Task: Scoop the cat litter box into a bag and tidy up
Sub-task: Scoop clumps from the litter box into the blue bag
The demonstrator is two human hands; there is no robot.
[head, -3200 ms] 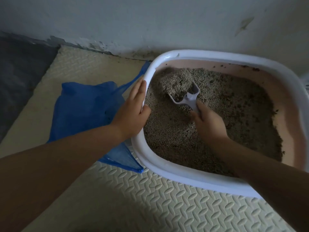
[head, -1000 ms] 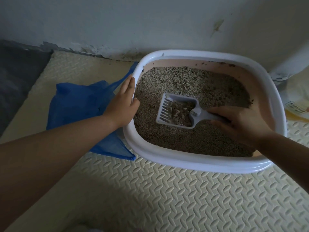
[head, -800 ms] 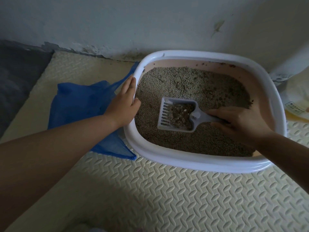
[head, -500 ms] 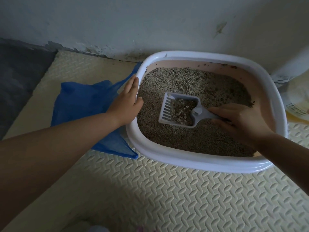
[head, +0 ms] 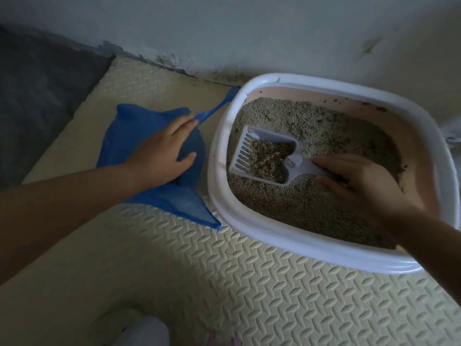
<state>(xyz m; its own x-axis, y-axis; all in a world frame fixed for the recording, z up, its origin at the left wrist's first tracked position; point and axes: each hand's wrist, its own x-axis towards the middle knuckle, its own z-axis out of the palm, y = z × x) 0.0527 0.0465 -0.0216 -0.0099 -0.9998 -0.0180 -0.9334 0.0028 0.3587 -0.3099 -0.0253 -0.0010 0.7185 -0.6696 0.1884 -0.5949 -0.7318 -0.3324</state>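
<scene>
Scoop (head: pixel 277 137) handle end hidden under right hand (head: pixel 361 186); forearm blocks my view of litter box (head: pixel 274 236) near-right rim. Right fingers (head: pixel 329 162) curled round handle, clump-loaded head just left of them, over litter (head: pixel 299 206). Left hand (head: pixel 162 151) flat, fingers straight, on blue bag (head: pixel 124 131) beside box.

No word, number or brand can be read anywhere down here in this dim light. The only marking is a small raised stamp on the grey scoop (head: pixel 268 156), where its handle meets the pan, just ahead of the fingers of the right hand (head: pixel 366 186) over the litter box (head: pixel 287 237). It is too small and blurred to make out.
</scene>
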